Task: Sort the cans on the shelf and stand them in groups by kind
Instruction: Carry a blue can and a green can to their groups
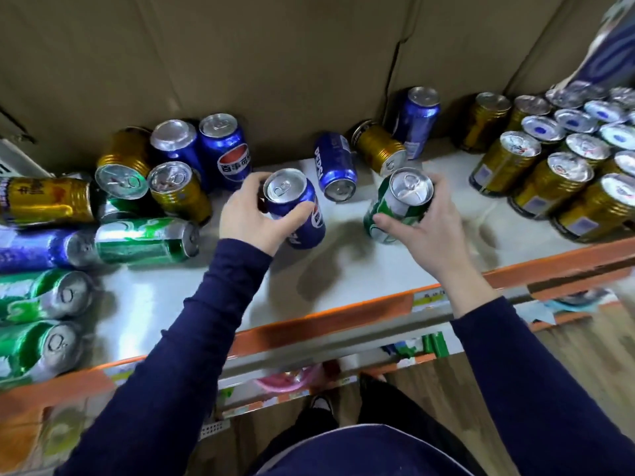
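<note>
My left hand (254,214) grips a blue cola can (299,211) near the middle of the white shelf (343,269). My right hand (426,228) grips a green can (395,207) a little to the right of it. Both cans are tilted and held by their sides. Behind them a blue can (335,166) and a gold can (379,147) lie on their sides, and another blue can (415,118) stands against the back. At the left is a mixed heap of gold, blue and green cans (147,240). Gold cans (546,187) stand grouped at the right.
A cardboard wall (240,56) closes the back of the shelf. The shelf's front edge is an orange rail (309,328). Silver-topped cans (577,121) stand packed at the far right rear. Lower shelves with goods and a wooden floor show below.
</note>
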The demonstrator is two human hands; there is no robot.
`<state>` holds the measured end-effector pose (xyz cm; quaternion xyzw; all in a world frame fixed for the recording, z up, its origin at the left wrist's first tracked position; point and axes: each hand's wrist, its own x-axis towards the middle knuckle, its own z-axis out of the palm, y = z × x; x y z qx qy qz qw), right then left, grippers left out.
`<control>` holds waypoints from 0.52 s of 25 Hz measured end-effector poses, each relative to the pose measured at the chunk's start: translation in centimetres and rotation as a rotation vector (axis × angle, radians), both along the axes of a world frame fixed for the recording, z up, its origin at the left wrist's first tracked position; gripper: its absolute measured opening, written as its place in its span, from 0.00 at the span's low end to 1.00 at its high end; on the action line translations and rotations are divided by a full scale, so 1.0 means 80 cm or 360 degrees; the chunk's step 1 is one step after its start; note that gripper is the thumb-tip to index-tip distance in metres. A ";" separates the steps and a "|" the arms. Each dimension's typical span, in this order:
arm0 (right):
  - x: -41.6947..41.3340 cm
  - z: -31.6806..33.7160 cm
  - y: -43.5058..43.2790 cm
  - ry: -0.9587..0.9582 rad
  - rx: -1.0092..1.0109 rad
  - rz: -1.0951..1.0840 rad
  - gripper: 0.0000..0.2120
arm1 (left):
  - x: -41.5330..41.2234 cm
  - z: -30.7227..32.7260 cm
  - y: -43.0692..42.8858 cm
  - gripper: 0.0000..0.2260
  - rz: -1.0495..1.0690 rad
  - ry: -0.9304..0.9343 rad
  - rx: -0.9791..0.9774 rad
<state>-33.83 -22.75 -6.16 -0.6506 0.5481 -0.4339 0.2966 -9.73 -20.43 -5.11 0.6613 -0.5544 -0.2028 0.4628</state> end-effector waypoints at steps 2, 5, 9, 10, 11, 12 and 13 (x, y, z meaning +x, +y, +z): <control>-0.010 0.002 0.018 -0.0125 0.0057 -0.0055 0.32 | -0.030 -0.015 -0.001 0.27 -0.0127 0.0492 -0.0026; -0.042 0.002 0.056 -0.0405 -0.0022 -0.0157 0.29 | -0.068 -0.023 -0.011 0.26 -0.0262 0.0822 -0.0092; -0.114 0.005 0.099 -0.0684 -0.0064 -0.0348 0.25 | -0.139 -0.024 -0.012 0.21 -0.0454 0.0952 0.0121; -0.135 0.004 0.106 -0.0731 -0.0045 -0.0419 0.25 | -0.166 -0.022 -0.010 0.20 -0.0494 0.0883 0.0184; -0.158 0.001 0.112 -0.0775 -0.0043 -0.0499 0.26 | -0.196 -0.019 -0.008 0.19 -0.0552 0.0849 0.0260; -0.183 -0.003 0.117 -0.0816 -0.0048 -0.0588 0.27 | -0.227 -0.016 -0.006 0.19 -0.0635 0.0860 0.0358; -0.207 -0.008 0.123 -0.0857 -0.0041 -0.0673 0.29 | -0.257 -0.015 -0.005 0.19 -0.0732 0.0892 0.0463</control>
